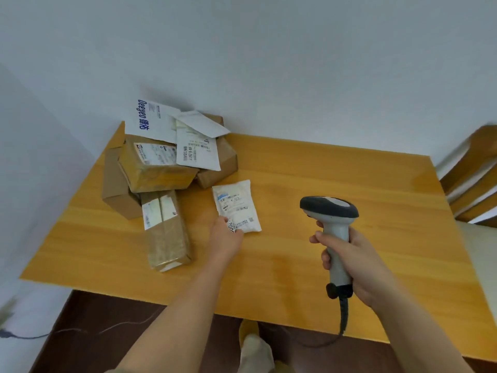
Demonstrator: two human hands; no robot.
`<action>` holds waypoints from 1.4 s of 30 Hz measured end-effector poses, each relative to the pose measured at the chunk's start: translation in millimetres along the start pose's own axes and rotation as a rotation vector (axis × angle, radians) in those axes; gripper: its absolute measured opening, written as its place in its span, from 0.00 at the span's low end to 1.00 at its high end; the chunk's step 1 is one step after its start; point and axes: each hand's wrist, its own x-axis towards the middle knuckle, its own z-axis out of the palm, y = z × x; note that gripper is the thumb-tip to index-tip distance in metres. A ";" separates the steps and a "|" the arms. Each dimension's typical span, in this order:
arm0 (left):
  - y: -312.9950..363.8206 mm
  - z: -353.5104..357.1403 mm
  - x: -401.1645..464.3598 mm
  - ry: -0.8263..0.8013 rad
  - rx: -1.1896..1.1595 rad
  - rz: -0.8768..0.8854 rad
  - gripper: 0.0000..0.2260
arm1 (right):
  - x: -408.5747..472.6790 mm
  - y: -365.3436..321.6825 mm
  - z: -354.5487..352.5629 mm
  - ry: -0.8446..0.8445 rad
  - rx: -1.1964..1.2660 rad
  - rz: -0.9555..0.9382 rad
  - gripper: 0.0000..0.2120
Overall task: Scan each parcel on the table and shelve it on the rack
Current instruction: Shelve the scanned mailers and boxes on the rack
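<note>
A small white parcel [238, 204] with a printed label lies flat on the wooden table [322, 184]. My left hand [225, 235] pinches its near left corner. My right hand [355, 265] grips the grey handle of a corded barcode scanner [332, 219], whose dark head points toward the white parcel from the right. At the table's far left sits a pile of parcels: a taped brown box [158, 168], a long brown box [166, 232], white mailer bags [197, 149] and a white bag with blue lettering [149, 121].
A white wall runs behind the table. A wooden chair [473, 173] stands at the right edge. The scanner's cable [343, 316] hangs over the table's near edge. Dark floor and a foot in a sock [255, 351] show below. No rack is in view.
</note>
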 end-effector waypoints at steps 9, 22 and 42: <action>10.1 41.2 52.4 -0.192 0.582 0.177 0.31 | 75.4 -15.5 2.7 -0.012 -0.046 0.079 0.12; -10.6 54.5 39.9 0.054 0.276 0.233 0.16 | 111.6 -6.4 10.4 -0.165 -0.070 0.235 0.10; 2.8 65.8 49.7 -0.070 -0.615 -0.558 0.13 | 124.3 -12.6 13.6 -0.341 -0.071 0.267 0.19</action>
